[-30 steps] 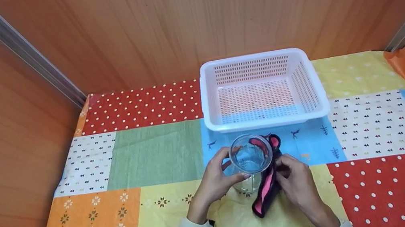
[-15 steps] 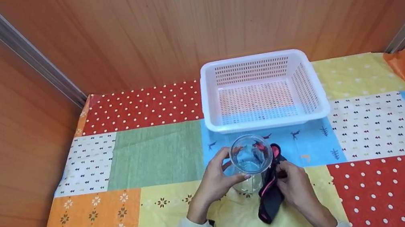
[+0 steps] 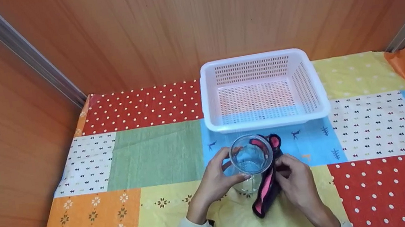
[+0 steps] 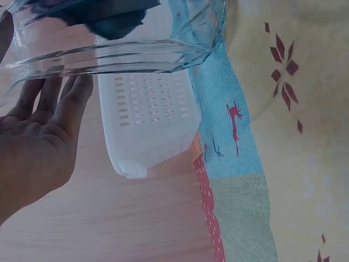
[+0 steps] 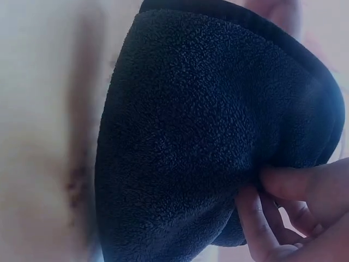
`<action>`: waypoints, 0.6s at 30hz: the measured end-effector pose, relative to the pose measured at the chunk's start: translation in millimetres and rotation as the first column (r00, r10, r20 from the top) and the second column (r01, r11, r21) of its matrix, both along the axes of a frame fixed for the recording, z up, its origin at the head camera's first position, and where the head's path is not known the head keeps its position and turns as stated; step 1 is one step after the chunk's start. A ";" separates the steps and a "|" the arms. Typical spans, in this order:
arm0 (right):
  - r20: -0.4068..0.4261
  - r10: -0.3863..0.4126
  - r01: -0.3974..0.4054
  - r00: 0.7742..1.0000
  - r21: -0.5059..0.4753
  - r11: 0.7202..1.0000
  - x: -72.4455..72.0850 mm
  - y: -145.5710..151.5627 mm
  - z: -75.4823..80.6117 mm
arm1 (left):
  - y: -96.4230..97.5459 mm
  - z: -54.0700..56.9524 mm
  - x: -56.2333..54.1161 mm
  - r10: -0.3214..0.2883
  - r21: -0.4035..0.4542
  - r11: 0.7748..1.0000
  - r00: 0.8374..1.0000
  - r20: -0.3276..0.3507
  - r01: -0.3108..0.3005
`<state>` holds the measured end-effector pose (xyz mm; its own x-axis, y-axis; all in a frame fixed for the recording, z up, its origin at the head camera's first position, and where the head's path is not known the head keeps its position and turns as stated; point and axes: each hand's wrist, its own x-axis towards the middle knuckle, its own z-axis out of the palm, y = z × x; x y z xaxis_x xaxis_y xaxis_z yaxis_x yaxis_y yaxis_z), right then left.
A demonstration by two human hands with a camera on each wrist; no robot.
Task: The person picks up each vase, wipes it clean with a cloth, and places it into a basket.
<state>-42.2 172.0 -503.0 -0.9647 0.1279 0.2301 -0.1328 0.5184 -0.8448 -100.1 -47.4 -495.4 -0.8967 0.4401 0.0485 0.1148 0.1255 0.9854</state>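
A clear glass jar (image 3: 249, 181) stands upright in front of me on the patchwork cloth, its round mouth facing up. My left hand (image 3: 215, 180) grips it from the left side, fingers behind and thumb in front near the rim. My right hand (image 3: 298, 181) pinches a dark cleaning cloth (image 3: 266, 190) with a pink side against the jar's right side. In the right wrist view the cloth's (image 5: 174, 120) dark fleecy back fills much of the picture, gathered into folds at the fingertips. The left wrist view shows the jar's glass wall (image 4: 136, 57) from below, with the cloth dark behind it.
A white plastic basket (image 3: 269, 122) with slotted walls sits just beyond the jar, nothing inside it. Wood-grain panels (image 3: 132, 31) enclose the back and both sides. The patchwork tablecloth (image 3: 160, 152) covers the surface.
The cloth slid down the jar's side toward me and turned its dark face out half a second ago; now it is back up with pink showing. The left hand and jar stayed put.
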 end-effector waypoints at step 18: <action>0.141 0.018 -0.040 0.990 0.153 0.987 -1.8 10.5 -32.7 | 1.2 2.2 0.8 0.002 -0.013 1.000 1.000 0.001 -0.002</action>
